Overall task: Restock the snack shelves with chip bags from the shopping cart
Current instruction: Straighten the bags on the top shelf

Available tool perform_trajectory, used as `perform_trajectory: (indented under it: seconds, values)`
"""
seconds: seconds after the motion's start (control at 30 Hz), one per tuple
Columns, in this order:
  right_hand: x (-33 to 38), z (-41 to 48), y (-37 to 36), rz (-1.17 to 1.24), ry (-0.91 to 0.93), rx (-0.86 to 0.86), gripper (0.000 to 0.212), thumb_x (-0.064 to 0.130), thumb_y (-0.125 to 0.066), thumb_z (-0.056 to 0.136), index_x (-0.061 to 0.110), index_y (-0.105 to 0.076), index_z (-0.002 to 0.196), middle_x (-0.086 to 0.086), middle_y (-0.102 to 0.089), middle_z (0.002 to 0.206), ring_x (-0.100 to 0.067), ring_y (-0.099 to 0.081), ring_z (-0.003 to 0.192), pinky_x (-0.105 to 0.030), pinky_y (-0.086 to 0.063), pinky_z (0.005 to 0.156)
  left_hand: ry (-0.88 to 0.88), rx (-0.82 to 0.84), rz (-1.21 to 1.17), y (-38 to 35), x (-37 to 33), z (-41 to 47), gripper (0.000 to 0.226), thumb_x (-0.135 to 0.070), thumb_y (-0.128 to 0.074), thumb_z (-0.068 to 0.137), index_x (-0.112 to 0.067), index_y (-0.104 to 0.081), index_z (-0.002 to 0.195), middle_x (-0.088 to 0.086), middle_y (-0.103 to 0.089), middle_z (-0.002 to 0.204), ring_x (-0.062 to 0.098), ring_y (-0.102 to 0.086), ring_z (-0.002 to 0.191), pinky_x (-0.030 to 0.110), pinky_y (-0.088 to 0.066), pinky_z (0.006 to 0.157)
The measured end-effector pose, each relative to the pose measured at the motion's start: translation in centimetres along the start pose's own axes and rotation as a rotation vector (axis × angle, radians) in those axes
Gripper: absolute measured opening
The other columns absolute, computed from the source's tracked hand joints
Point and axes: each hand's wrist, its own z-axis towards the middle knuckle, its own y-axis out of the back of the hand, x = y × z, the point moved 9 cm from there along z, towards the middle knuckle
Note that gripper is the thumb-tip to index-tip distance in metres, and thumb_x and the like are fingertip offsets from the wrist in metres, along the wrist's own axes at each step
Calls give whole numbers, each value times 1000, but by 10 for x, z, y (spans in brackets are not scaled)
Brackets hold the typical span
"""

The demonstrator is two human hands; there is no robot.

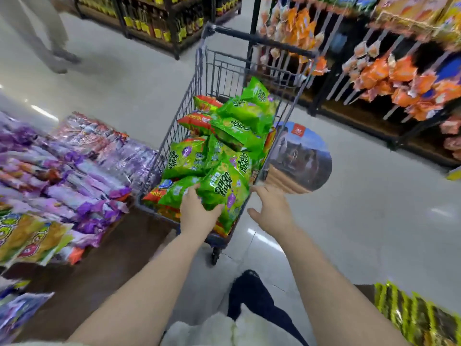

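In the head view, your left hand point(197, 212) grips the nearest green bag point(224, 191) by its lower left edge, fingers point(190, 194) curled against the foil. That bag sits on top of the heap at the cart's near end, so it looks like the one that lifts out without dragging its neighbours. Your right hand point(272, 208) hovers just outside the cart's near right corner, at three o'clock from the bag. Its fingers point(259, 189) are spread wide and hold nothing. I judge it is placed to catch the bag's far side for a two-handed lift.

The shopping cart point(199, 71) stands at twelve o'clock, its handle at the far end. The chip bags point(237, 131) are piled green over red, with the top ones cresting the wire rim. Lift upward first so the bag clears that rim.

At nine o'clock the snack shelf point(107, 245) runs just beside the cart's left side, faced with purple packets point(74, 171) and, nearer you, yellow bags point(32, 236). The swing to it is short, but the gap there is tight.

Open floor lies at three o'clock, where a round floor graphic point(304, 156) shows. The peg rack point(399, 71) at two o'clock stands well apart. Yellow-and-black bags point(411, 315) sit near your right elbow at five o'clock, so keep that arm tucked in. Another person's legs point(50, 33) are at eleven o'clock, well away.
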Motion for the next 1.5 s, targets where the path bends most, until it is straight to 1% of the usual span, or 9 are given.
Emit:
perform_trajectory:
  seconds: [0.23, 0.37, 0.47, 0.6, 0.77, 0.97, 1.1, 1.3, 1.5]
  values:
    - [-36, 91, -41, 129, 96, 364, 73, 31, -76, 80, 18, -41, 142, -8, -45, 138, -27, -41, 128, -38, -35, 107, 273, -204, -275, -36, 24, 22, 102, -28, -91, 64, -24, -26, 143, 6, -40, 143, 25, -46, 125, 38, -39, 106]
    - [-34, 115, -67, 250, 76, 497, 84, 29, -79, 79, 19, -33, 148, -7, -36, 149, -24, -35, 137, -38, -31, 113, 329, -298, -328, -36, 28, 30, 96, -26, -90, 67, -24, -28, 141, -3, -44, 133, 18, -48, 121, 27, -37, 100]
    - [-33, 128, -75, 309, 42, 510, 90, 31, -82, 76, 15, -31, 149, -7, -39, 149, -23, -37, 136, -37, -32, 112, 374, -343, -421, -31, 38, 38, 90, -22, -91, 65, -40, -31, 129, 2, -57, 124, 20, -60, 110, 39, -48, 100]
    - [-30, 138, -69, 477, -22, 518, 82, 32, -82, 75, 24, -38, 144, 1, -48, 132, -17, -47, 123, -31, -40, 101, 345, -340, -563, -13, 41, 54, 85, -7, -89, 64, -50, -37, 116, 8, -60, 122, 21, -67, 101, 42, -54, 92]
    - [-4, 152, -59, 631, -46, 557, 59, 27, -84, 73, 29, -55, 125, 3, -57, 116, -18, -58, 104, -30, -49, 82, 277, -307, -717, 26, 34, 77, 81, 9, -83, 66, -30, -42, 124, 7, -61, 115, 20, -66, 96, 35, -55, 86]
    - [40, 154, -54, 816, -37, 762, 56, 23, -78, 79, 37, -53, 127, 5, -55, 117, -3, -56, 103, -30, -45, 90, 290, -299, -907, 72, 34, 74, 86, 11, -81, 63, -28, -47, 132, 11, -66, 110, 29, -65, 103, 50, -56, 86]
    - [77, 138, -53, 817, 5, 858, 62, 20, -79, 79, 37, -50, 131, -6, -46, 124, -22, -52, 111, -37, -47, 87, 266, -422, -953, 104, 33, 39, 93, 4, -83, 58, -40, -46, 132, 12, -69, 109, 28, -66, 101, 44, -56, 79]
    - [127, 94, -60, 874, 100, 958, 60, 9, -72, 83, 26, -48, 135, -1, -57, 114, -13, -63, 92, -31, -49, 78, 294, -747, -1008, 132, 57, -61, 107, -12, -90, 56, -44, -33, 140, 13, -63, 118, 23, -64, 104, 44, -50, 95]
    - [179, 6, -90, 922, 186, 1178, 51, 0, -70, 80, 21, -55, 124, -4, -71, 104, -23, -68, 92, -48, -50, 89, 489, -845, -1068, 102, 86, -192, 46, -21, -81, 74, -33, -61, 114, 3, -68, 113, 22, -65, 101, 39, -53, 85]
